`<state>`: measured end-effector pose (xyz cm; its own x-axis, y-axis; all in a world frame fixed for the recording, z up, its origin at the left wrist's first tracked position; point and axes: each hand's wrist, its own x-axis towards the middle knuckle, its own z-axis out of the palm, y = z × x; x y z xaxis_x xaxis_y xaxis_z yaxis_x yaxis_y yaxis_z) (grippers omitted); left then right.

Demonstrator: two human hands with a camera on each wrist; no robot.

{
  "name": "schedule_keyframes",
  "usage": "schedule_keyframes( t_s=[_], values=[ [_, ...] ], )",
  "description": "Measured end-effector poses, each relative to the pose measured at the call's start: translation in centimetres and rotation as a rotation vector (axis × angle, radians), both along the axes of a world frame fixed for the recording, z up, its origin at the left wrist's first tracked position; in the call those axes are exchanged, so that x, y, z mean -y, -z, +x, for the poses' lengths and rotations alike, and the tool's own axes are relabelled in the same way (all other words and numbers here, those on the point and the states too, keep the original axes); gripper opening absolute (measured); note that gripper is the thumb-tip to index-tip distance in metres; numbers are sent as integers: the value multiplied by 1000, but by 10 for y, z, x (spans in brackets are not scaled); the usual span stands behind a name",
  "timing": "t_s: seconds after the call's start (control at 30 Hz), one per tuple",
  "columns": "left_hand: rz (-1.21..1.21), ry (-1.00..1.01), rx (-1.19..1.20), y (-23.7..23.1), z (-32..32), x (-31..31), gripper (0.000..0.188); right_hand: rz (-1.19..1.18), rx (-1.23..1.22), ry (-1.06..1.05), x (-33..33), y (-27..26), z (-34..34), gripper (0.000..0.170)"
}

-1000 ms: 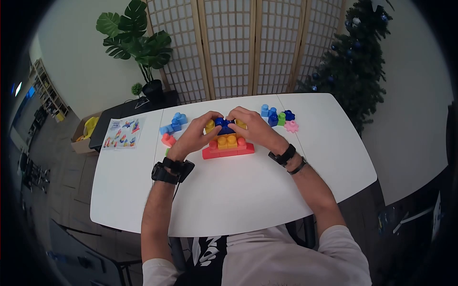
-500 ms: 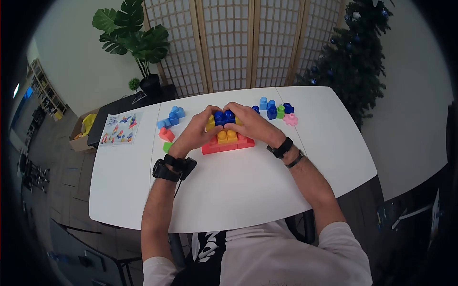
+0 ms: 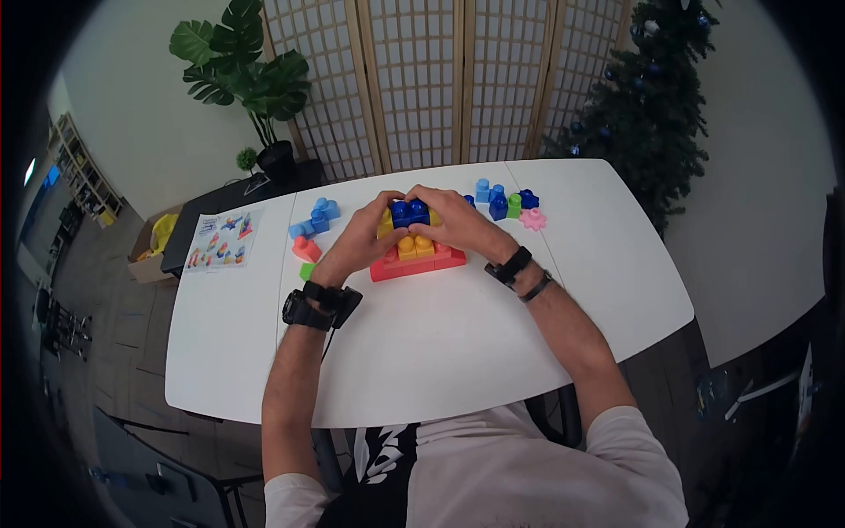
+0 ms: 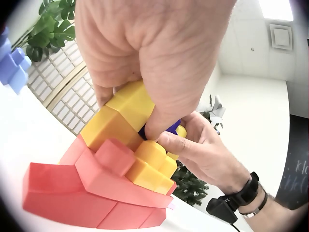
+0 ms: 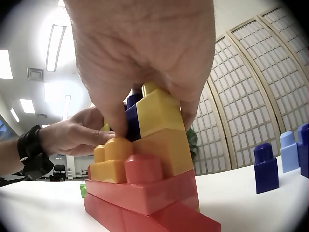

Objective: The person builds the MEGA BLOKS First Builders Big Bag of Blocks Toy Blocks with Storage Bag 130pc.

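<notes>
A stack of chunky toy building blocks stands on the white table, with a long red base (image 3: 418,268) and yellow blocks (image 5: 161,111) above it. Two dark blue studs top a dark blue block (image 3: 409,214) set between the yellow ones. My left hand (image 3: 359,238) grips the upper row from the left, thumb in front on the dark blue block and fingers behind. From the other side my right hand (image 3: 462,222) grips it likewise, its thumb meeting the left one at the front. The palms hide most of the outer yellow blocks.
Loose light blue blocks (image 3: 326,209), a coral block (image 3: 305,249) and a green one (image 3: 308,270) lie left. Behind on the right are blue blocks (image 3: 498,206), a green block (image 3: 514,207) and a pink gear-shaped piece (image 3: 532,219). A printed sheet (image 3: 220,242) lies far left.
The dark blue block has settled level between the yellow blocks, its studs now plainly showing. Both hands have shifted slightly and keep their grip; a loose dark blue block now shows past the right hand.
</notes>
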<state>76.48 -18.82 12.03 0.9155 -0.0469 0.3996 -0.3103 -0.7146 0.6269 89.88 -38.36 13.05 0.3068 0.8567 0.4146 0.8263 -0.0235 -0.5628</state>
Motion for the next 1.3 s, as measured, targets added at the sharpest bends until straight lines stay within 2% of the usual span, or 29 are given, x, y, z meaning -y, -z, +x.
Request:
schedule_keyframes(
  t_s=[0.17, 0.23, 0.3, 0.33, 0.43, 0.5, 0.53, 0.57, 0.6, 0.67, 0.7, 0.77, 0.8, 0.83, 0.9, 1.0, 1.07, 1.17, 1.23, 1.27, 1.3],
  values=[
    [18, -27, -83, -4, -1, -3, 65, 16, 10, 3, 0, 3, 1, 49],
    [-2, -29, 67, -6, -5, -4, 78, 141, 78, 67, 3, 4, 1, 54],
    [-66, -58, 67, -16, -13, -12, 83, 176, 37, 94, 15, -3, 15, 53],
    [-90, -139, 93, -23, -17, -22, 81, 209, -9, 121, 24, -5, 25, 52],
    [-89, -301, 188, -32, -33, -67, 72, 127, 67, 292, 58, 1, 65, 39],
    [-28, -365, 238, -33, -46, -98, 55, 69, 212, 430, 84, 12, 83, 35],
    [-33, -406, 173, -32, -55, -110, 46, 29, 317, 486, 97, 21, 89, 35],
    [-37, -446, 107, -31, -63, -119, 38, 28, 317, 484, 106, 31, 96, 35],
    [-38, -449, 107, -27, -70, -128, 38, -26, 348, 505, 114, 43, 103, 34],
    [155, -490, -106, -17, -82, -134, 28, -80, 380, 525, 120, 54, 106, 33],
    [155, -491, -106, -11, -89, -131, 28, -110, 360, 518, 123, 58, 104, 31],
    [264, -344, -190, -9, -103, -116, 27, -136, 337, 516, 124, 56, 101, 29],
    [241, -316, -277, -8, -108, -108, 39, -138, 347, 520, 126, 54, 98, 27],
    [242, -314, -281, 0, -114, -106, 39, -142, 356, 521, 127, 52, 94, 27],
    [442, -258, -232, 25, -120, -107, 43, -126, 305, 507, 129, 56, 97, 25],
    [442, -317, -269, 31, -124, -103, 43, -73, 180, 472, 130, 58, 103, 25],
    [441, -355, -252, 15, -124, -93, 40, -38, 100, 453, 133, 56, 104, 25],
    [312, -389, -164, -23, -114, -84, 39, 19, 1, 414, 134, 39, 95, 25],
    [67, -307, 58, -46, -104, -73, 35, 20, -273, 489, 129, 13, 80, 26],
    [61, -314, 58, -54, -95, -68, 35, 14, -270, 483, 124, 7, 79, 26],
    [-46, -251, 108, -62, -84, -63, 34, 98, -186, 420, 119, 1, 79, 25]
  ],
)
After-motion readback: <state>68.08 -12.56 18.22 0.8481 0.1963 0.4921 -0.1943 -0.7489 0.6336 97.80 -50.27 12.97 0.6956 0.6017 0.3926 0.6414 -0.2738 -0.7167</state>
